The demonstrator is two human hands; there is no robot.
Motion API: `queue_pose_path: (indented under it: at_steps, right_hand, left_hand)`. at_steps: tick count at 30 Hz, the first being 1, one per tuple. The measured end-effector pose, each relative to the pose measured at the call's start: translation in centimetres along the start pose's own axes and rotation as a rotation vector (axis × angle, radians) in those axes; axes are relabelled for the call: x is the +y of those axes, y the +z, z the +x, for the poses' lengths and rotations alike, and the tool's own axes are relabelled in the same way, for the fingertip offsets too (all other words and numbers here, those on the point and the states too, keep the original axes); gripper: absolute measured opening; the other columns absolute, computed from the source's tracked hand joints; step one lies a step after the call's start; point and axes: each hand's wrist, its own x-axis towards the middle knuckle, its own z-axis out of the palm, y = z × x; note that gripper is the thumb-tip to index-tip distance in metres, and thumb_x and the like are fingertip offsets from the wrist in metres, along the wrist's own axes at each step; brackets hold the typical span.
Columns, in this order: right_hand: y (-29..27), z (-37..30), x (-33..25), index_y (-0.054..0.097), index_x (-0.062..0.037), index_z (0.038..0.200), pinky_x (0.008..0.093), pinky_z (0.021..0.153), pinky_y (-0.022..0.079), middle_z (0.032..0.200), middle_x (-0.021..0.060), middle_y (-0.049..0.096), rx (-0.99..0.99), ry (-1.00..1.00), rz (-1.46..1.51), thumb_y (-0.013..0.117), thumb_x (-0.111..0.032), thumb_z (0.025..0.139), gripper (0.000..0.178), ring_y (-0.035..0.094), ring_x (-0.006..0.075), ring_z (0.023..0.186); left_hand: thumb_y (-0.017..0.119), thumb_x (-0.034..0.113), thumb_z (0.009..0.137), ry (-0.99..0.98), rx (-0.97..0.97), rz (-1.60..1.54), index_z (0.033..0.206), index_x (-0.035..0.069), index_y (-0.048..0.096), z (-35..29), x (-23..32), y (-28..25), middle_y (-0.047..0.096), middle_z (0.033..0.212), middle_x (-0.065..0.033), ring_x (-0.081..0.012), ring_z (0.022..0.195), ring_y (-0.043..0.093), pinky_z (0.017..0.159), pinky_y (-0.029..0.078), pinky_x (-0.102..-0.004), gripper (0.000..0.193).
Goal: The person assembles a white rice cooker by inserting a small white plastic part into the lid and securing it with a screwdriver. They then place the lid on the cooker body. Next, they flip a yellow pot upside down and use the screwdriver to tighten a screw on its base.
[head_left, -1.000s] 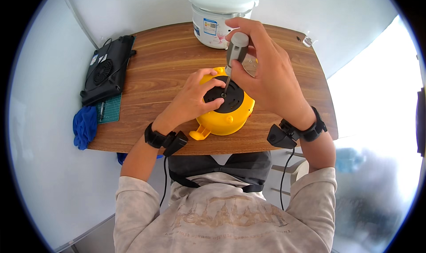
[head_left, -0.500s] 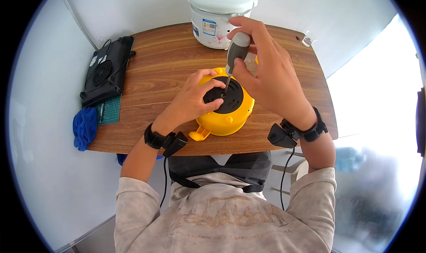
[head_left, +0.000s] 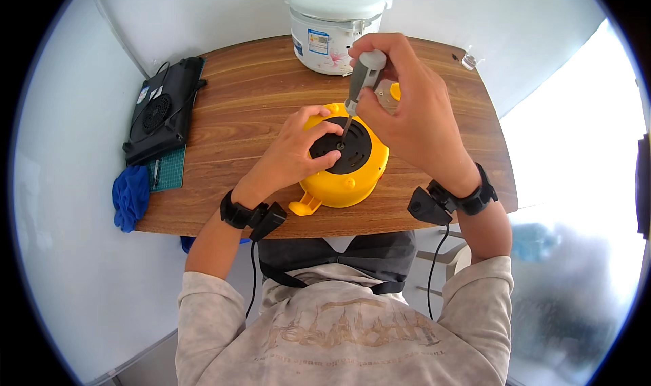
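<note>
A round yellow pot-like appliance (head_left: pixel 364 183) lies upside down on the table, its black vented base plate (head_left: pixel 358 157) facing up. A side handle sticks out toward me. My left hand (head_left: pixel 290 147) steadies it, thumb and fingers curved over the base plate and yellow rim around the center. In my right hand (head_left: pixel 415 108) is a screwdriver (head_left: pixel 362 81) with a grey handle, gripped between thumb and fingers near its top. The screwdriver leans slightly, its shaft pointing down and its tip at a screw in the middle of the plate.
A white rice cooker (head_left: pixel 337 30) stands at the table's far edge. To the left, a black fan-cooled device (head_left: pixel 163 108) rests partly on a green cutting mat (head_left: pixel 173 171) by a blue cloth (head_left: pixel 130 197). A small yellow piece (head_left: pixel 395 92) lies beyond my right hand; a clear cup (head_left: pixel 469 61) is far right.
My right hand's fingers have shifted a little round the screwdriver, and its handle has turned and moved slightly right. My left hand and the yellow appliance stay put.
</note>
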Motion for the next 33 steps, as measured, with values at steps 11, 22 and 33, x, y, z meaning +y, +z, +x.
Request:
queue_pose_path:
  at_steps: [11,22,33]
  right_hand:
    - [0.06,0.18,-0.08,0.071,-0.0105,0.115,0.0326,0.070,0.054,0.106,0.0080,0.066,0.104,-0.185,-0.035,0.077,-0.009,0.082,0.033,0.068,0.0227,0.080]
    - [0.27,0.09,0.16,0.067,-0.0101,0.117,0.0345,0.070,0.055,0.106,0.0099,0.068,0.111,-0.176,0.059,0.075,-0.004,0.081,0.037,0.067,0.0239,0.083]
    - [0.13,-0.05,0.12,0.062,-0.0079,0.112,0.0352,0.072,0.054,0.107,0.0087,0.066,0.120,-0.200,-0.064,0.079,-0.005,0.078,0.038,0.067,0.0256,0.084]
  left_hand:
    - [0.075,0.031,0.086,-0.018,-0.013,0.008,0.119,0.013,0.067,-0.04,0.26,-0.09,0.045,0.141,-0.0124,-0.0354,0.135,0.043,0.114,0.038,-0.0462,0.038]
    - [0.075,0.030,0.086,-0.041,-0.021,0.006,0.119,0.014,0.067,-0.08,0.33,-0.12,0.045,0.142,-0.0131,-0.0358,0.135,0.043,0.114,0.038,-0.0463,0.037]
    - [0.075,0.029,0.086,-0.005,0.012,0.009,0.118,0.013,0.068,-0.01,0.60,-0.17,0.047,0.140,-0.0132,-0.0347,0.132,0.046,0.112,0.039,-0.0451,0.036]
